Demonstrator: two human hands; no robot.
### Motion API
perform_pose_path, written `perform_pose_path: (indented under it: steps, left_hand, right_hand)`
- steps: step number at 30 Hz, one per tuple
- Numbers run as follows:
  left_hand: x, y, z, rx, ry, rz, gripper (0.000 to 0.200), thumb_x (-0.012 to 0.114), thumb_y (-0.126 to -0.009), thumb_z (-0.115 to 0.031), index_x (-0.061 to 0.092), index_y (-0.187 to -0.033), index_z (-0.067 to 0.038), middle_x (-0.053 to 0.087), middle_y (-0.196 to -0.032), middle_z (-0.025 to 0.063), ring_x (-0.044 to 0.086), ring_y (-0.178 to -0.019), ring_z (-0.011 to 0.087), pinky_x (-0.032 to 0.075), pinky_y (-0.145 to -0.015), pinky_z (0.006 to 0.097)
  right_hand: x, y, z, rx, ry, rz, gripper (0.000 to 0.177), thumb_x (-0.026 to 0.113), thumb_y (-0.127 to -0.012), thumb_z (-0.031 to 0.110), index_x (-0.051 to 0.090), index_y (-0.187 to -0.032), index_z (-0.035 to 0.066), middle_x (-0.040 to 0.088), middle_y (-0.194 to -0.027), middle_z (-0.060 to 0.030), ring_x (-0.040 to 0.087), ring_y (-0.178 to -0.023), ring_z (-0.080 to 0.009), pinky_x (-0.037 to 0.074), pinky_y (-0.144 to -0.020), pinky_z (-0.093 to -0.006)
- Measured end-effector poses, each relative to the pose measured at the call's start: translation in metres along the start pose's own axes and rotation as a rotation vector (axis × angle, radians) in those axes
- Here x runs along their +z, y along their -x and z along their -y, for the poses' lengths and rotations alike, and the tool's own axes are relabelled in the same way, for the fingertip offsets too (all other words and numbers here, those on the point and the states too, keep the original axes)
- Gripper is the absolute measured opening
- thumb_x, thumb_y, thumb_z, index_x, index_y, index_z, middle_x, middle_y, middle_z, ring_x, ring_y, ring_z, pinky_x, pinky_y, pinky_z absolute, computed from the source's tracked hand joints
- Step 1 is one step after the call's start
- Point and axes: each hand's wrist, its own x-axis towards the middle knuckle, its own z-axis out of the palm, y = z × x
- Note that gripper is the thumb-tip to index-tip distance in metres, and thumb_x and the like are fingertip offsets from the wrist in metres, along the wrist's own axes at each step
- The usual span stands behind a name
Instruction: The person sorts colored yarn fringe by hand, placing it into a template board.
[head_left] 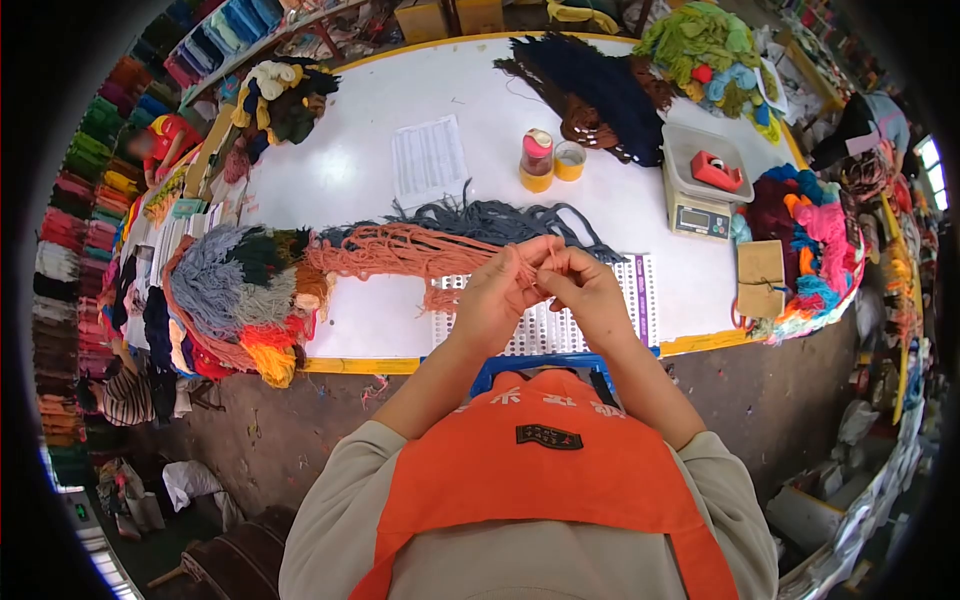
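My left hand (496,292) is closed around the end of a bundle of salmon-pink yarn (400,250), which trails left across the table. Close beside it, my right hand (586,295) pinches at the same yarn end, its fingertips nearly meeting the left ones. The exact strand between the fingers is too small to make out. Beneath both hands lies a white card with rows of holes (520,340) and a purple strip along its right side. Dark grey-blue yarn (490,218) stretches behind the hands.
A pile of mixed yarn (235,290) sits at left, and another (800,235) at right. A scale (703,190) carries a red tape dispenser (717,171). Tape rolls (569,160), a pink-lidded jar (537,150) and a printed sheet (429,160) lie farther back. Another person (170,145) is at far left.
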Motion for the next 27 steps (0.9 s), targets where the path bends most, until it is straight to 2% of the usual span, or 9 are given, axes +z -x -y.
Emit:
perform_pose_path:
  steps: [5,9,14,18,20,23,27]
  left_hand:
    - [0.001,0.0,0.004,0.047,-0.228,-0.141,0.037,0.046,-0.103,-0.023,0.051,-0.131,0.001,0.051,-0.139,0.016,0.058,-0.116,0.0219,0.052,-0.094,0.0367]
    - [-0.008,-0.002,0.006,0.052,-0.151,-0.161,0.032,0.044,-0.104,-0.022,0.057,-0.124,0.0,0.052,-0.138,0.0161,0.06,-0.113,0.021,0.053,-0.093,0.0357]
    - [-0.008,-0.005,0.006,0.099,-0.067,-0.155,0.03,0.044,-0.104,-0.021,0.059,-0.118,0.0,0.053,-0.136,0.0162,0.061,-0.111,0.021,0.055,-0.088,0.0354]
    - [-0.008,-0.007,0.007,0.089,-0.033,-0.158,0.029,0.044,-0.104,-0.02,0.06,-0.117,0.0,0.054,-0.135,0.0168,0.061,-0.11,0.0211,0.055,-0.087,0.0348]
    - [-0.009,-0.007,0.008,0.083,-0.038,-0.16,0.029,0.044,-0.104,-0.02,0.06,-0.117,0.0,0.054,-0.135,0.0169,0.061,-0.109,0.0208,0.055,-0.086,0.0344]
    - [-0.01,-0.008,0.011,0.094,-0.04,-0.17,0.028,0.044,-0.104,-0.02,0.061,-0.116,-0.001,0.054,-0.135,0.0167,0.062,-0.107,0.02,0.055,-0.085,0.0343]
    - [-0.009,-0.01,0.013,0.105,-0.166,-0.193,0.027,0.045,-0.103,-0.02,0.061,-0.115,-0.002,0.054,-0.135,0.0164,0.063,-0.105,0.02,0.055,-0.085,0.035]
  right_hand:
    - [0.001,-0.003,0.002,0.061,-0.196,0.017,0.006,0.064,-0.09,0.012,0.063,-0.093,0.007,0.063,-0.081,0.0005,0.058,-0.071,-0.0049,0.046,-0.062,-0.02]
    - [0.0,-0.006,0.001,0.118,-0.287,0.009,0.006,0.064,-0.091,0.013,0.063,-0.093,0.008,0.059,-0.076,0.0027,0.054,-0.068,-0.0036,0.046,-0.062,-0.0204]
    - [-0.001,-0.009,-0.003,0.132,-0.335,0.008,0.007,0.063,-0.092,0.014,0.062,-0.094,0.008,0.05,-0.07,0.0051,0.043,-0.059,-0.0026,0.044,-0.056,-0.0206]
    - [0.001,-0.011,-0.002,0.083,-0.302,-0.027,0.009,0.063,-0.093,0.014,0.062,-0.096,0.006,0.055,-0.072,0.0033,0.05,-0.061,-0.0031,0.045,-0.053,-0.0202]
    - [0.008,-0.01,0.006,0.088,-0.132,-0.079,0.01,0.062,-0.093,0.013,0.062,-0.098,0.004,0.061,-0.078,0.0001,0.057,-0.066,-0.0048,0.048,-0.054,-0.0202]
    - [0.003,-0.012,-0.001,0.06,-0.081,-0.033,0.01,0.062,-0.093,0.011,0.062,-0.1,0.004,0.065,-0.085,-0.0027,0.063,-0.071,-0.0071,0.049,-0.055,-0.0199]
    - [0.002,-0.012,0.0,0.047,-0.134,-0.032,0.009,0.062,-0.093,0.013,0.062,-0.097,0.005,0.063,-0.081,-0.001,0.057,-0.063,-0.0047,0.048,-0.054,-0.0199]
